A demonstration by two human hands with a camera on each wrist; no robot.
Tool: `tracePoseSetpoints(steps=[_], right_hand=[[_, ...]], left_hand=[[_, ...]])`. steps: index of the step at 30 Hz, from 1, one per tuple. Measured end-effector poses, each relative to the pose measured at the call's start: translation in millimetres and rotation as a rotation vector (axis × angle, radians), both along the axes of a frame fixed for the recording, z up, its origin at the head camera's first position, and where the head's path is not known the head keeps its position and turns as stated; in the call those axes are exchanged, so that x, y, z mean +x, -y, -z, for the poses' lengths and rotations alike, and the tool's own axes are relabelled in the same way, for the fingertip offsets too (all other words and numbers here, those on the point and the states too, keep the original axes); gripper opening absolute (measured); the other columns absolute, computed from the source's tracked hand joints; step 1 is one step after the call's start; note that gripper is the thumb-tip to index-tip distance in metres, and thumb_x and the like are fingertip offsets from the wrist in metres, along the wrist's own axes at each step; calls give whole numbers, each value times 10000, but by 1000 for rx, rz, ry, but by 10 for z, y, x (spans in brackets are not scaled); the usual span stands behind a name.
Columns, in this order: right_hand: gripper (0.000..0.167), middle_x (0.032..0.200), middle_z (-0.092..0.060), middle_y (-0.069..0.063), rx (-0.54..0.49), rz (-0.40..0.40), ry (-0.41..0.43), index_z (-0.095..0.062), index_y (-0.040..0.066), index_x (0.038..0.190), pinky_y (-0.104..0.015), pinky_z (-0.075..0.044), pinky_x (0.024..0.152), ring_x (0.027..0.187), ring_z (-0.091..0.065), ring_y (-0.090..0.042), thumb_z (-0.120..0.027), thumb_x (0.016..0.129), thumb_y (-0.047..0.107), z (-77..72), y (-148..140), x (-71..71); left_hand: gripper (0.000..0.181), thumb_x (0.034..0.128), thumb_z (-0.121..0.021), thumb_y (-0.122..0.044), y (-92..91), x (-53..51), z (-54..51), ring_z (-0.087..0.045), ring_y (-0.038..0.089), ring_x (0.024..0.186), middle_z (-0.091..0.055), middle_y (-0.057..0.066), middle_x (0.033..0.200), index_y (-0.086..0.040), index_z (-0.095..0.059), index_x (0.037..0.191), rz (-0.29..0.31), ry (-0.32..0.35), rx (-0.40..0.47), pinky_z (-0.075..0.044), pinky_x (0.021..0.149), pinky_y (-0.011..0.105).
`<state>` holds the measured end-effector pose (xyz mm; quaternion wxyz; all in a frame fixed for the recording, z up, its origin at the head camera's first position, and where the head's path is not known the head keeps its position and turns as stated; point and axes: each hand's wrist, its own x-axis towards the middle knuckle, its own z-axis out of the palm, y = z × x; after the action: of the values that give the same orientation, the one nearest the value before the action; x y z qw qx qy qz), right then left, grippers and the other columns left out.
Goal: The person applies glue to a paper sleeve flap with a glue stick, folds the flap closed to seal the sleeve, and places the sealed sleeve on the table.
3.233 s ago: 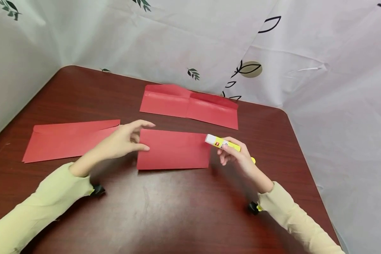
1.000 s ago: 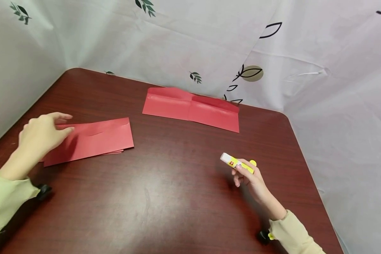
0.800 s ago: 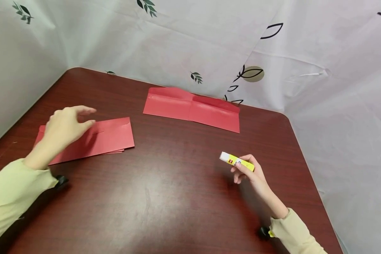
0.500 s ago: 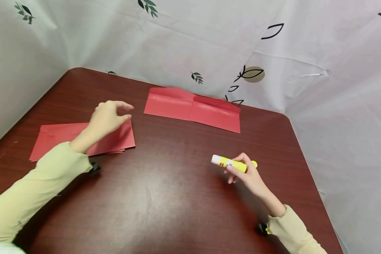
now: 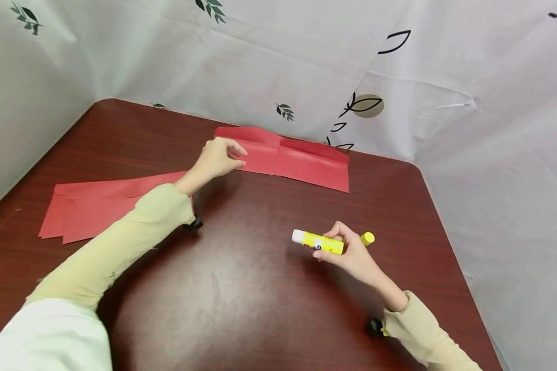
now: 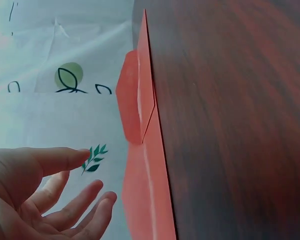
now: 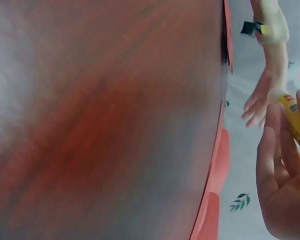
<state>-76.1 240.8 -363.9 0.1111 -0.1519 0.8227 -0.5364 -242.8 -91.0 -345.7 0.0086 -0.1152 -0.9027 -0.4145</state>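
In the head view, my left hand (image 5: pixel 217 157) hovers over the left end of the red envelopes (image 5: pixel 301 164) at the back of the table. Its thumb and fingers are apart, with nothing between them; the left wrist view shows these fingers (image 6: pixel 97 192) beside the raised flaps (image 6: pixel 130 100). The back envelopes lie in a row, flaps up. My right hand (image 5: pixel 355 260) grips a yellow glue stick (image 5: pixel 323 243), its white end pointing left, above the table. Behind that hand a small yellow cap (image 5: pixel 367 238) is on the table.
Several red envelopes (image 5: pixel 95 211) overlap in a pile at the table's left, partly hidden by my left sleeve (image 5: pixel 134 226). A white patterned cloth (image 5: pixel 176 56) hangs along the back and sides. The brown table (image 5: pixel 241 304) has a rounded far edge.
A red envelope that lay in front of me went to the left pile. My left hand then travelled right from the pile to the back envelopes. The glue stick shifted slightly left.
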Motion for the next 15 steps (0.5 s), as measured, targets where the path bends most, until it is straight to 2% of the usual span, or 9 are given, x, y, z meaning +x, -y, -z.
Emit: tracePoseSetpoints(steps=[4, 6, 8, 11, 15], right_hand=[[314, 876, -671, 22, -12, 49, -5, -503, 48, 940, -286, -576, 639, 682, -696, -200, -775, 784, 50, -36, 25, -34], [297, 876, -666, 14, -30, 57, 6, -506, 43, 939, -344, -591, 657, 693, -702, -256, -763, 792, 34, -48, 38, -39], [285, 871, -661, 7, -38, 61, 12, -506, 39, 938, -386, -595, 665, 694, -700, -295, -755, 799, 32, -57, 49, -41], [279, 867, -655, -6, -44, 59, 3, -503, 28, 936, -404, -593, 663, 687, -694, -309, -749, 801, 24, -62, 64, -48], [281, 858, -648, -8, -51, 53, -11, -500, 17, 937, -404, -592, 649, 670, -688, -305, -746, 802, 19, -72, 82, -60]], left_hand=[[286, 829, -735, -149, -209, -140, 17, -632, 296, 1034, -711, 177, 1074, -26, -707, 1086, -6, 25, 13, -388, 1020, 443], [314, 827, -740, -174, -310, -197, 25, -626, 297, 1036, -710, 167, 1091, -37, -709, 1108, -21, 49, 13, -390, 1017, 442], [338, 823, -749, -199, -412, -240, 27, -616, 287, 1032, -709, 151, 1106, -50, -711, 1124, -44, 82, 20, -441, 968, 436], [357, 819, -754, -220, -554, -305, 42, -603, 287, 1044, -706, 131, 1126, -46, -712, 1129, -77, 121, 26, -474, 926, 437], [415, 810, -763, -243, -727, -399, 93, -534, 304, 1157, -678, 121, 1186, -36, -691, 1162, -98, 179, 30, -445, 985, 441]])
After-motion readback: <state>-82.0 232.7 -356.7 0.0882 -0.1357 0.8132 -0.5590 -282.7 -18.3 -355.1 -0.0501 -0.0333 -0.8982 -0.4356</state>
